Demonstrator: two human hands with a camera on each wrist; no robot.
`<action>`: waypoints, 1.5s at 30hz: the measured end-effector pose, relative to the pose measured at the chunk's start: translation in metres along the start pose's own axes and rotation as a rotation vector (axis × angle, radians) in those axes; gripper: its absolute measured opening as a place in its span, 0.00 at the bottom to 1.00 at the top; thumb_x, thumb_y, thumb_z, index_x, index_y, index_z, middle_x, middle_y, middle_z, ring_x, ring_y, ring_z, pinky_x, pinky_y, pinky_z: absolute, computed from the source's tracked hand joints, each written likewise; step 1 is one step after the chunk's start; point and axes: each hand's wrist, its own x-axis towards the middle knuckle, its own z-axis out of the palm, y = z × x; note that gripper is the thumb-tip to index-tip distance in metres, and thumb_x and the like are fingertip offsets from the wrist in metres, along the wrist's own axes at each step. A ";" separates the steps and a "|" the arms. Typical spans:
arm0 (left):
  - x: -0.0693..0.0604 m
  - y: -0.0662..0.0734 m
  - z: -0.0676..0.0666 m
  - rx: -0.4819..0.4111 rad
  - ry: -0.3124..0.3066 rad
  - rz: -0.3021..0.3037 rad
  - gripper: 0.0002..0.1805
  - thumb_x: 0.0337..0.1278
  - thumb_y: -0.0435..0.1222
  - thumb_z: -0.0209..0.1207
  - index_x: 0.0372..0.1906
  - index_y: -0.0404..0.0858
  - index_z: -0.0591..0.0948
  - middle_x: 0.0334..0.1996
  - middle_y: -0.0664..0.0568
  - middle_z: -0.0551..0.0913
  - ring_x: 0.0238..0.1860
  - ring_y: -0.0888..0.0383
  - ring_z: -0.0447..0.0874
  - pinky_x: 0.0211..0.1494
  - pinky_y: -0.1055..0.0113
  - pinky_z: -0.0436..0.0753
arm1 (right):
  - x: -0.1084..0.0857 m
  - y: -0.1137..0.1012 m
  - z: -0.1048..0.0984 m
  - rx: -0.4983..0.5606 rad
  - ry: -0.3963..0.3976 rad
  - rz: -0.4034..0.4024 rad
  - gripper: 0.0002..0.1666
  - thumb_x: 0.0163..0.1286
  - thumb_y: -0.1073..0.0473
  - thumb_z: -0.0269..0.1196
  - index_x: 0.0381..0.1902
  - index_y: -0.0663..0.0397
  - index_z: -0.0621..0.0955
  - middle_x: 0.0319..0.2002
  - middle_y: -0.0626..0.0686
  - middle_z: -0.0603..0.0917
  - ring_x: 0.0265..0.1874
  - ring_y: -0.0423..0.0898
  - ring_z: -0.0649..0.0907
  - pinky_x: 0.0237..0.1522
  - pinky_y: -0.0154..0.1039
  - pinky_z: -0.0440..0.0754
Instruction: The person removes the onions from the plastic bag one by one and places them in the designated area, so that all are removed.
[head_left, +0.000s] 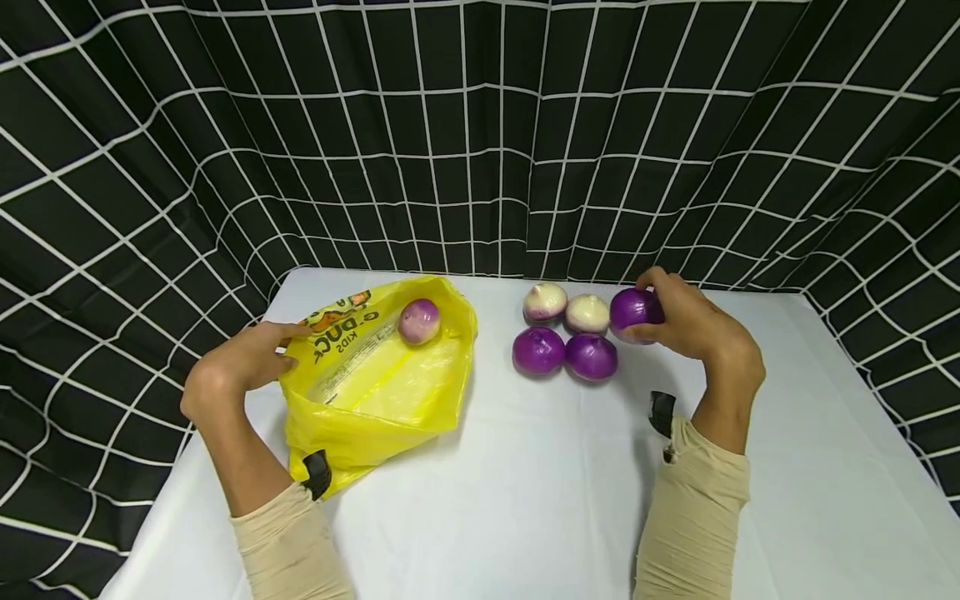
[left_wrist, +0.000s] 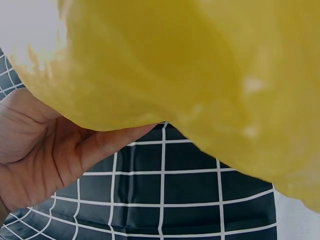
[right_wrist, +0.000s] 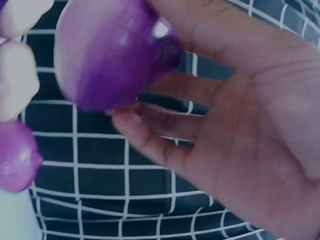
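Observation:
My right hand (head_left: 690, 321) holds a purple onion (head_left: 636, 313) between thumb and fingers, at the right end of a cluster of onions. The right wrist view shows that onion (right_wrist: 112, 55) close up, glossy purple with a paler side. On the left, my left hand (head_left: 243, 358) grips the side edge of a yellow plastic bag (head_left: 420, 421) printed with "G.Duck Kids". The bag's mouth gapes, and one pinkish-purple onion (head_left: 419, 322) lies inside. Bag film (left_wrist: 190, 60) fills much of the left wrist view and hides most of the left fingertips.
Beside the held onion lie two pale-topped onions (head_left: 588, 313) in the back row and two purple onions (head_left: 538, 351) in front. All rest on a white-covered table (head_left: 495, 500). A black curtain with a white grid (head_left: 480, 125) borders the table's back and sides.

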 end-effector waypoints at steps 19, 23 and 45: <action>0.003 0.001 0.000 0.016 -0.011 0.011 0.32 0.73 0.31 0.57 0.79 0.36 0.67 0.75 0.25 0.66 0.73 0.29 0.66 0.72 0.27 0.70 | 0.015 0.042 0.019 -0.032 -0.270 0.234 0.35 0.69 0.52 0.69 0.63 0.67 0.69 0.58 0.69 0.77 0.56 0.70 0.77 0.54 0.68 0.80; 0.002 0.001 0.000 -0.002 -0.014 -0.001 0.32 0.73 0.31 0.57 0.79 0.36 0.67 0.74 0.24 0.67 0.72 0.30 0.66 0.71 0.27 0.71 | 0.013 0.042 0.020 -0.019 -0.292 0.290 0.40 0.64 0.47 0.73 0.62 0.65 0.70 0.51 0.65 0.79 0.49 0.64 0.79 0.46 0.57 0.81; 0.001 0.001 0.001 -0.012 -0.018 -0.019 0.32 0.73 0.32 0.57 0.79 0.38 0.66 0.74 0.25 0.68 0.73 0.29 0.66 0.71 0.26 0.70 | 0.012 0.043 0.019 0.004 -0.297 0.283 0.40 0.67 0.47 0.71 0.64 0.65 0.67 0.55 0.69 0.78 0.56 0.69 0.77 0.53 0.65 0.80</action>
